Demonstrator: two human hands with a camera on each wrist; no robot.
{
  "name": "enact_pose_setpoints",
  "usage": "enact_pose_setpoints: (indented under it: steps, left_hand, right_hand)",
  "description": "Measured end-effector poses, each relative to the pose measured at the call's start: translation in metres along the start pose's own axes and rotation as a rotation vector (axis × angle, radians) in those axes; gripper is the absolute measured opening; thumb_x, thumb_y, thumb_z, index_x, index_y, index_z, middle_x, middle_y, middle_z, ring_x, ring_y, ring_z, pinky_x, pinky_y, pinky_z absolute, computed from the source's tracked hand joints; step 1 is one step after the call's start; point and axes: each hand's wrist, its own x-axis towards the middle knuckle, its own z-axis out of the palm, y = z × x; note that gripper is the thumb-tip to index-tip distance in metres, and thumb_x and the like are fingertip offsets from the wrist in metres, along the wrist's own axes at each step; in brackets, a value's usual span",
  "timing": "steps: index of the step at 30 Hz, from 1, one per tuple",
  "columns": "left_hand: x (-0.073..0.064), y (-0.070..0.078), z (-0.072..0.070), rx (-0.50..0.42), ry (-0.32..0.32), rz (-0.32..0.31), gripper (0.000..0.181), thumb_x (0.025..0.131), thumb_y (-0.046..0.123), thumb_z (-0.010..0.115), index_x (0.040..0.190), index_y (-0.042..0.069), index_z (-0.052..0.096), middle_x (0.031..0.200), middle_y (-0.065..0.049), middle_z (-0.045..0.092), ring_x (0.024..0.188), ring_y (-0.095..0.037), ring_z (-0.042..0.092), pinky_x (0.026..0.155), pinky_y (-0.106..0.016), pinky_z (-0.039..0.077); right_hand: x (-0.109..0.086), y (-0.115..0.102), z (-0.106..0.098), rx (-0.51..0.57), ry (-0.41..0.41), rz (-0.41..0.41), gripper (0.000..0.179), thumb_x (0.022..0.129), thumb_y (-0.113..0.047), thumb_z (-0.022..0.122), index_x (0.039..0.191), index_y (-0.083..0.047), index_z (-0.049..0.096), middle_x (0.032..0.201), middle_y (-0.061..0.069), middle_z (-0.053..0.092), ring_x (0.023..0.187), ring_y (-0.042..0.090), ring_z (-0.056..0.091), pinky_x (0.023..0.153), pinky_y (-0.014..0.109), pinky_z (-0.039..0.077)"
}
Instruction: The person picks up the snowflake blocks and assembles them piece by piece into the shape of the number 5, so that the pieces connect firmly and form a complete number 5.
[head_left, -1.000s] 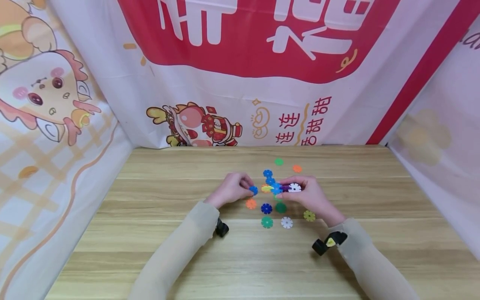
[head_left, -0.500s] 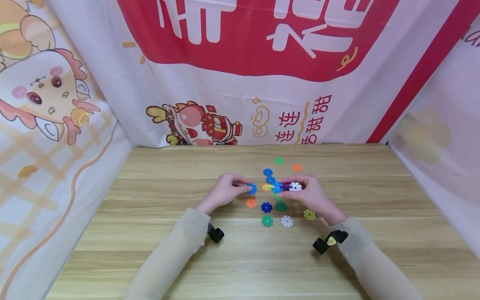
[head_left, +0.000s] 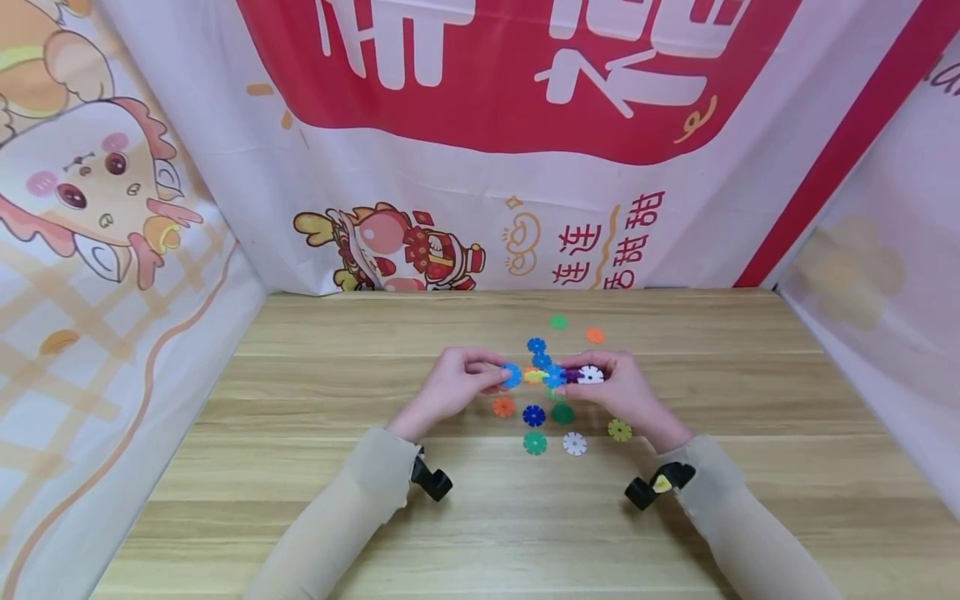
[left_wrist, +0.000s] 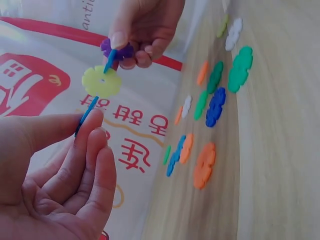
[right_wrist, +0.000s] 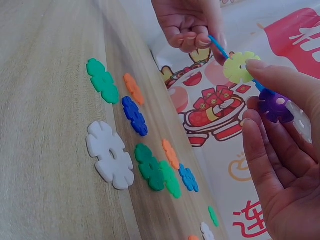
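Note:
My left hand [head_left: 453,385] pinches a blue notched plastic disc [left_wrist: 85,118] between thumb and fingers, edge-on in the left wrist view. Facing it, my right hand [head_left: 618,385] grips a short chain of interlocking discs. That chain has a yellow disc [right_wrist: 239,68] at its left end, then a blue disc [head_left: 553,377], a purple disc [right_wrist: 274,106] and a white disc [head_left: 591,375]. My right thumb and fingertips are at the chain's blue disc. The left hand's disc has its edge right at the yellow disc's rim. Both hands are raised over the wooden table [head_left: 480,517].
Loose discs lie flat around the hands: orange [head_left: 503,407], dark blue [head_left: 534,416], dark green [right_wrist: 149,167], white [right_wrist: 110,155] and yellow-green [head_left: 619,430] among them. Two blue discs [head_left: 538,352] lie farther back. A printed cloth [head_left: 480,208] hangs behind the table.
My left hand drew slightly left with the blue disc, turning its face up, then came back right to the yellow disc. My right hand and its chain stay nearly still.

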Motion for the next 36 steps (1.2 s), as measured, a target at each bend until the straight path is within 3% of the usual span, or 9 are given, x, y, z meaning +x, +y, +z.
enact_pose_setpoints:
  steps: [7,13,20,24,36]
  left_hand:
    - [-0.002,0.005,0.004,-0.025,0.002,0.011,0.026,0.104,0.022,0.074,0.125,0.007,0.076,0.105,-0.010,0.083,0.093,-0.020,0.079,0.089,-0.033,0.066]
    - [-0.001,0.004,0.008,-0.042,-0.005,0.009,0.026,0.104,0.019,0.074,0.126,0.005,0.075,0.105,-0.011,0.083,0.086,-0.014,0.078,0.085,-0.033,0.066]
    - [-0.002,0.004,0.010,-0.066,-0.001,-0.014,0.026,0.103,0.017,0.074,0.124,0.003,0.074,0.105,-0.013,0.083,0.088,-0.020,0.079,0.086,-0.035,0.067]
    - [-0.002,0.004,0.011,-0.076,-0.005,-0.020,0.024,0.104,0.015,0.073,0.123,0.001,0.074,0.105,-0.014,0.083,0.090,-0.024,0.080,0.086,-0.035,0.067]
    - [-0.004,0.002,0.014,-0.108,-0.006,-0.014,0.023,0.104,0.013,0.072,0.121,-0.002,0.074,0.106,-0.017,0.082,0.081,-0.009,0.074,0.087,-0.039,0.067]
  right_hand:
    - [0.000,0.001,0.001,0.004,0.003,-0.012,0.044,0.089,-0.024,0.091,0.128,-0.009,0.078,0.127,0.015,0.075,0.105,0.024,0.068,0.086,0.025,0.062]
    - [0.000,0.001,0.004,0.018,0.012,-0.038,0.047,0.089,-0.021,0.090,0.129,-0.002,0.076,0.124,0.014,0.076,0.100,0.019,0.069,0.084,0.025,0.063]
    - [0.001,0.000,0.006,0.039,-0.025,-0.035,0.045,0.090,-0.023,0.090,0.131,-0.010,0.077,0.130,0.013,0.077,0.104,0.017,0.072,0.087,0.024,0.063]
    - [0.001,-0.001,0.006,0.046,-0.046,-0.018,0.047,0.091,-0.023,0.089,0.133,-0.006,0.076,0.134,0.015,0.075,0.103,0.021,0.071,0.085,0.025,0.064]
    - [0.001,0.000,0.006,0.020,-0.044,-0.026,0.047,0.089,-0.024,0.090,0.130,-0.005,0.077,0.131,0.014,0.076,0.103,0.024,0.070,0.084,0.024,0.063]
